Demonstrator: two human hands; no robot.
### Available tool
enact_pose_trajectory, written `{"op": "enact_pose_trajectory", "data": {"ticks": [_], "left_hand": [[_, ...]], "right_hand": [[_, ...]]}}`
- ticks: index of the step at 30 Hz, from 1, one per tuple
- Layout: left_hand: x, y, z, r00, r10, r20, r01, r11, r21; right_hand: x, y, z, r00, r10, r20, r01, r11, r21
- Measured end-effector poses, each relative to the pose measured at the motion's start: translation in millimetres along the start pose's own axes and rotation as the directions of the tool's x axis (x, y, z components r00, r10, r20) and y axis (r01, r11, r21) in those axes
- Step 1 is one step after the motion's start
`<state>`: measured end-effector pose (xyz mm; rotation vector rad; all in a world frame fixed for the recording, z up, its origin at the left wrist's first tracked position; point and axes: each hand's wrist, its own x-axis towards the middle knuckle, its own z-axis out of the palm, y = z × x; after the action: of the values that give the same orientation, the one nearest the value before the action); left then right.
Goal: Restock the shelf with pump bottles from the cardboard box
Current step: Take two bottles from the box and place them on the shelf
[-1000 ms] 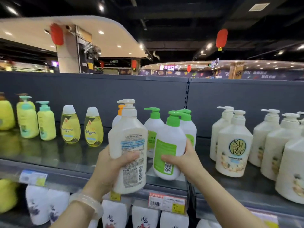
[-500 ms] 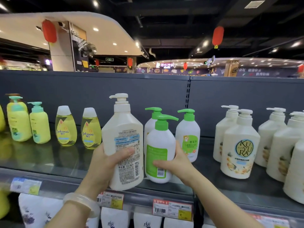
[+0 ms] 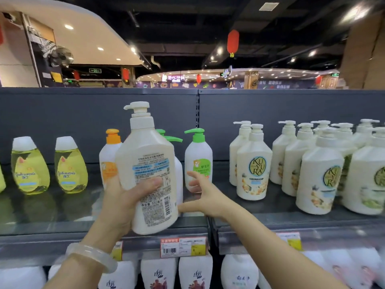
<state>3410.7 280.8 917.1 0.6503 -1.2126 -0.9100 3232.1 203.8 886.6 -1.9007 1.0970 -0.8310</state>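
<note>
Mid-placement: our left hand (image 3: pixel 125 205) clamps the white pump bottle (image 3: pixel 149 176) at frame centre; our right hand (image 3: pixel 205 197), fingers apart, is empty. Next we need a gap on the shelf (image 3: pixel 62 222).

Bright ceiling spots; edges blurred and warped.

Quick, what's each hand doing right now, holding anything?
Left hand: closed on the white pump bottle.
Right hand: open, fingers spread, holding nothing, reaching toward the green-pump bottles.
</note>
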Motion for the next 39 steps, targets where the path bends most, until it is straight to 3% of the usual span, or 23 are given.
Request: {"op": "enact_pose_trajectory", "data": {"ticks": [5,8,11,19,26,31,34,39], "left_hand": [[11,-24,52,0.994,-0.045,0.101,0.049,0.998,-0.034],[19,-51,91,0.989,-0.088,0.12,0.098,0.992,-0.078],[27,-75,127,0.977,-0.123,0.172,0.143,0.984,-0.11],[44,-113,179,0.939,-0.154,0.306,0.142,0.988,0.061],[47,-129,172,0.85,-0.349,0.395,0.341,0.935,0.092],[40,-133,162,0.795,-0.396,0.459,0.353,0.918,0.181],[35,-135,153,0.815,-0.382,0.436,0.35,0.924,0.156],[26,-121,149,0.835,-0.362,0.415,0.397,0.918,0.001]], "right_hand": [[-50,22,-64,0.929,0.066,-0.365,0.001,0.983,0.182],[-79,36,-92,0.862,0.163,-0.48,-0.032,0.963,0.269],[-105,46,-110,0.815,0.183,-0.55,-0.06,0.97,0.235],[-146,64,-138,0.724,0.211,-0.657,-0.061,0.968,0.243],[-146,72,-131,0.727,0.239,-0.644,-0.087,0.962,0.259],[-131,71,-110,0.754,0.115,-0.647,-0.139,0.99,0.013],[-128,72,-98,0.75,-0.011,-0.661,-0.138,0.975,-0.173],[-116,70,-71,0.748,-0.052,-0.662,-0.111,0.973,-0.203]]}}
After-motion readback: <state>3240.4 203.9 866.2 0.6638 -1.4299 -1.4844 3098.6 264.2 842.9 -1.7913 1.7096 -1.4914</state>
